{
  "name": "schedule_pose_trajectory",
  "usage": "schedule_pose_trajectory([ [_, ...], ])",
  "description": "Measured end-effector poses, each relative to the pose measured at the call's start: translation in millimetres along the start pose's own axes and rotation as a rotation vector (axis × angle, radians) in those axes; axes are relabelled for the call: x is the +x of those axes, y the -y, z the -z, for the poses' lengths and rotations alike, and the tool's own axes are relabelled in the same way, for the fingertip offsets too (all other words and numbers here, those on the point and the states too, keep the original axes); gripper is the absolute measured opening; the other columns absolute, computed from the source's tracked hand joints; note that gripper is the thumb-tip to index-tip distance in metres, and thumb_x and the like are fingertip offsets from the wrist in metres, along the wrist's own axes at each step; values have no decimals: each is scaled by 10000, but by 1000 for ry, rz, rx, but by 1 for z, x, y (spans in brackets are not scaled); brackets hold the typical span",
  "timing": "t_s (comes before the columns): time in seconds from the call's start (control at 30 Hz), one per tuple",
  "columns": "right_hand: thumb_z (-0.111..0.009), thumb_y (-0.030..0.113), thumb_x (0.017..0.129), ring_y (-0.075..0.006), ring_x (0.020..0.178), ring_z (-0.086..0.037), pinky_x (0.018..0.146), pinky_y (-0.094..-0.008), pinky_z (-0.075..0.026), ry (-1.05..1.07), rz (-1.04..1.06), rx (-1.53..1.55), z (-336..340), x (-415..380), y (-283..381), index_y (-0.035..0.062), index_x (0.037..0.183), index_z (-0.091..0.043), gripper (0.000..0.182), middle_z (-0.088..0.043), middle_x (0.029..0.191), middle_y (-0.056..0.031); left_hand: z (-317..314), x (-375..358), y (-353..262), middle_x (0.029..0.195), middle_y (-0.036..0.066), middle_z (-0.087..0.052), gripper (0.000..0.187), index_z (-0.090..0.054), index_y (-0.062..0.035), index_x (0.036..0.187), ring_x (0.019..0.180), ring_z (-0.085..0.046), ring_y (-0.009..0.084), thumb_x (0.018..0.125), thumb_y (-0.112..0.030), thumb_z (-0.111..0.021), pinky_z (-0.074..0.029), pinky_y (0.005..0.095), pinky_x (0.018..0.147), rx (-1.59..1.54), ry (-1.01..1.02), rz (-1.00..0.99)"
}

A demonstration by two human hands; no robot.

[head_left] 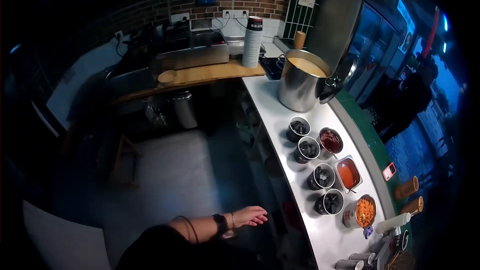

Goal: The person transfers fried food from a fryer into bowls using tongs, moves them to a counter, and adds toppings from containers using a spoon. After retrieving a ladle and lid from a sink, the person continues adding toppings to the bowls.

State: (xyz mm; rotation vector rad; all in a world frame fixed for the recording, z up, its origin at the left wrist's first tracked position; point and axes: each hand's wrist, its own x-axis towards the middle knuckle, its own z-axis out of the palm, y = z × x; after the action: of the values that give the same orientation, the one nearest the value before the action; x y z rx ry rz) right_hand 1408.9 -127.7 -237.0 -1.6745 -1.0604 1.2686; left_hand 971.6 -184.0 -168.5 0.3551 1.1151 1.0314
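My left hand (251,216), with a dark watch and a thin bracelet at the wrist, is over the floor just left of the white counter (272,102). Its fingers are loosely bent and slightly apart, with nothing visible in them. My right hand is out of view. Nearest on the counter is a cup of dark pieces (330,203), the front one of several in a row. Beside the row stand a bowl of dark red sauce (331,141), a square tray of orange sauce (348,173) and a tin of orange cubes (365,212).
A large steel pot (300,82) of pale liquid stands at the counter's far end, near stacked cups (252,42) on a wooden ledge (210,73). Cans (350,264) and a squeeze bottle (394,223) are at the near right. Beyond the counter is a person (412,97).
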Motion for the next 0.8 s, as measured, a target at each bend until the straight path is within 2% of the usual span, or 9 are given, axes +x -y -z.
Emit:
schedule_pose_trajectory([
  [0.2, -524, 298, 928, -234, 973, -594, 796, -388, -482, 705, -5, -556, -194, -29, -31, 21, 1069, -581, 316, -621, 1047, -119, 231, -217, 56, 888, 18, -612, 164, -562, -116, 999, 788, -593, 133, 927, -262, -545, -494, 283, 709, -430, -681, -318],
  [0.4, -567, 187, 932, -199, 859, -659, 701, -356, -523, 942, -188, -1066, -170, 54, -127, 12, 955, -654, 197, -698, 912, -97, 367, -425, 174, 717, 13, -606, 126, -574, -110, 830, 592, -567, 107, 883, -225, -569, -458, 248, 514, -924, -1379, -591],
  [0.5, -584, 206, 902, -228, 835, -662, 700, -375, -522, 1074, -100, -1518, -206, 37, -59, 35, 920, -659, 188, -693, 897, -109, 406, -527, 232, 720, -8, -586, 130, -563, -115, 826, 626, -570, 109, 892, -223, -587, -460, 234, 545, -978, -1406, -813],
  [0.57, -594, 218, 882, -248, 819, -665, 699, -387, -521, 1249, 107, -1845, -251, 46, -17, 49, 897, -662, 182, -690, 886, -117, 411, -588, 236, 705, -12, -578, 108, -566, -113, 839, 616, -563, 112, 902, -198, -582, -478, 238, 560, -1066, -1638, -836],
  [0.63, -605, 230, 862, -267, 803, -667, 698, -400, -521, 1503, 595, -2171, -318, 71, 22, 64, 873, -666, 176, -687, 876, -126, 414, -650, 243, 717, -8, -582, 96, -566, -105, 851, 624, -565, 112, 909, -181, -580, -491, 244, 567, -1147, -1777, -1038],
  [0.67, -611, 236, 852, -277, 795, -668, 697, -406, -521, 1632, 957, -2266, -367, 86, 36, 72, 861, -667, 174, -686, 871, -130, 424, -692, 284, 812, 36, -616, 107, -597, -74, 944, 694, -592, 126, 918, -169, -556, -506, 234, 605, -962, -1879, -1066],
  [0.7, -590, 231, 843, -294, 763, -660, 671, -414, -518, 1637, 1131, -2201, -436, 68, 67, 77, 880, -658, 172, -679, 861, -137, 409, -728, 284, 912, 56, -622, 199, -589, -57, 1085, 754, -593, 129, 922, -163, -547, -501, 240, 638, -867, -2082, -1051],
  [0.73, -569, 226, 834, -312, 731, -651, 644, -421, -515, 1641, 1305, -2132, -510, 26, 110, 83, 899, -648, 176, -672, 852, -144, 402, -776, 325, 987, 70, -608, 296, -555, -51, 1194, 802, -586, 135, 926, -177, -539, -494, 243, 669, -788, -2058, -1208],
  [0.8, -541, 217, 852, -290, 692, -636, 599, -423, -498, 1054, 371, -1838, -654, 27, 83, 69, 913, -628, 182, -661, 812, -117, 345, -854, 370, 1092, 84, -606, 349, -532, -49, 1231, 812, -563, 135, 932, -229, -530, -484, 253, 681, -871, -2389, -1088],
])
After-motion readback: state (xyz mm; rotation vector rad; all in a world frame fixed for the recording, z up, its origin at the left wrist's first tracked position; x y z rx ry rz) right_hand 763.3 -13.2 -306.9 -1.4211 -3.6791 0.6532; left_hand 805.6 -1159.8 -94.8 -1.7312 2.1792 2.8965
